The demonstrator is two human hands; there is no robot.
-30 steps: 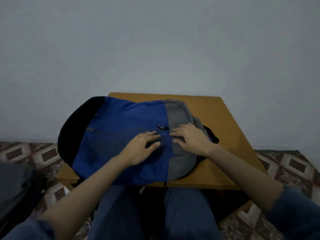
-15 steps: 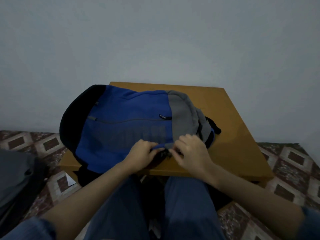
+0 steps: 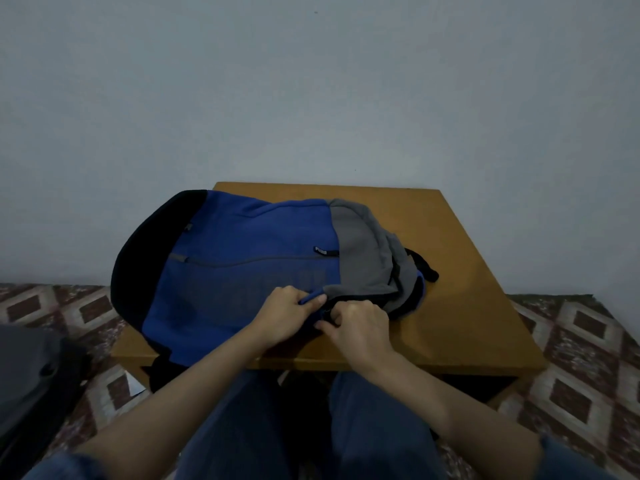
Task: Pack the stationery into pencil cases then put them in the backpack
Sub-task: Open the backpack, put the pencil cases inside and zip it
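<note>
A blue, grey and black backpack (image 3: 242, 268) lies flat on a low wooden table (image 3: 467, 289), its black end hanging over the left edge. My left hand (image 3: 287, 315) pinches the blue near edge of the backpack where blue meets grey. My right hand (image 3: 356, 327) sits right beside it with curled fingers gripping the dark seam at the same edge; what it pinches is hidden under its fingers. No pencil cases or stationery are in view.
My legs in blue trousers (image 3: 277, 427) reach under the table's front edge. A dark bag or cushion (image 3: 31, 382) lies on the patterned floor (image 3: 581, 358) at the left. A plain wall stands behind the table.
Both hands slid from the top of the backpack down to its near edge and closed on the fabric there. The view tilted slightly.
</note>
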